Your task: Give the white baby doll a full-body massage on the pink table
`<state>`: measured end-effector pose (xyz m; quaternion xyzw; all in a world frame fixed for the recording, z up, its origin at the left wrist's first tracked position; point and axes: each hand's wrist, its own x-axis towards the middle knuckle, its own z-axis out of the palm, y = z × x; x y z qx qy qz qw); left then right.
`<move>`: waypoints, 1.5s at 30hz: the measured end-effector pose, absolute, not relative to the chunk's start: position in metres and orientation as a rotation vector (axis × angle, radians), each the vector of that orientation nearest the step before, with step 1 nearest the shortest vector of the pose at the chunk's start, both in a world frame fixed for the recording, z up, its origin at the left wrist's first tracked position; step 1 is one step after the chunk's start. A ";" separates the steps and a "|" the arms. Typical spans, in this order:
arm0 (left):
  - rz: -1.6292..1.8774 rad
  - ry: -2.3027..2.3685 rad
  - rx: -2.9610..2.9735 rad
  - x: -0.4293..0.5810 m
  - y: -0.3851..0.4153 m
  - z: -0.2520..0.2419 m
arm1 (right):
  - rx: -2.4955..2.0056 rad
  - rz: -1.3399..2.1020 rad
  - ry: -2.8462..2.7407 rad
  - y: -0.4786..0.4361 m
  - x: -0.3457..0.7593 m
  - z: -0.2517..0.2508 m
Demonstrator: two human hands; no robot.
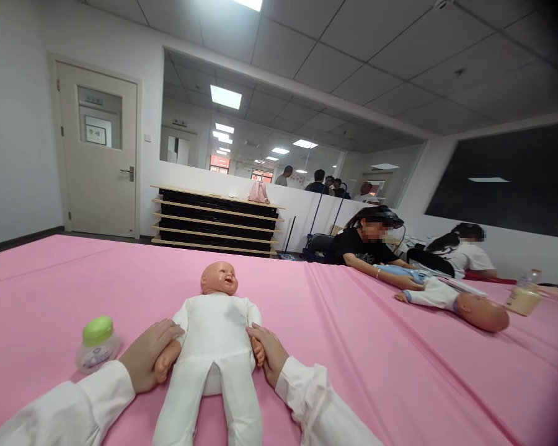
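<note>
A baby doll (216,347) in a white bodysuit lies on its back on the pink table cover (335,347), head pointing away from me. My left hand (146,362) is wrapped round the doll's right hand at its side. My right hand (270,353) is closed on the doll's other hand. Both my arms are in white sleeves. A small feeding bottle with a green cap (97,344) stands just left of my left hand.
Two other people sit at the right end of the table; one handles a second doll (460,302) lying there, with a bottle (523,297) beside it. A door (100,152) and low wooden shelves (216,220) stand along the far wall.
</note>
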<state>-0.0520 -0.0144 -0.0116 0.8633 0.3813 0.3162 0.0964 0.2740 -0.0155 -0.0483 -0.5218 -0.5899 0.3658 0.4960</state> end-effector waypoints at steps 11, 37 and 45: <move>1.402 1.649 1.857 -0.029 0.014 -0.014 | -1.220 0.392 -1.548 0.004 0.280 -0.017; 0.979 1.691 1.853 -0.024 0.067 0.003 | -1.466 0.597 -1.404 0.077 0.273 -0.016; 1.240 1.636 1.821 -0.027 0.060 0.002 | -1.353 0.274 -1.514 0.055 0.264 -0.017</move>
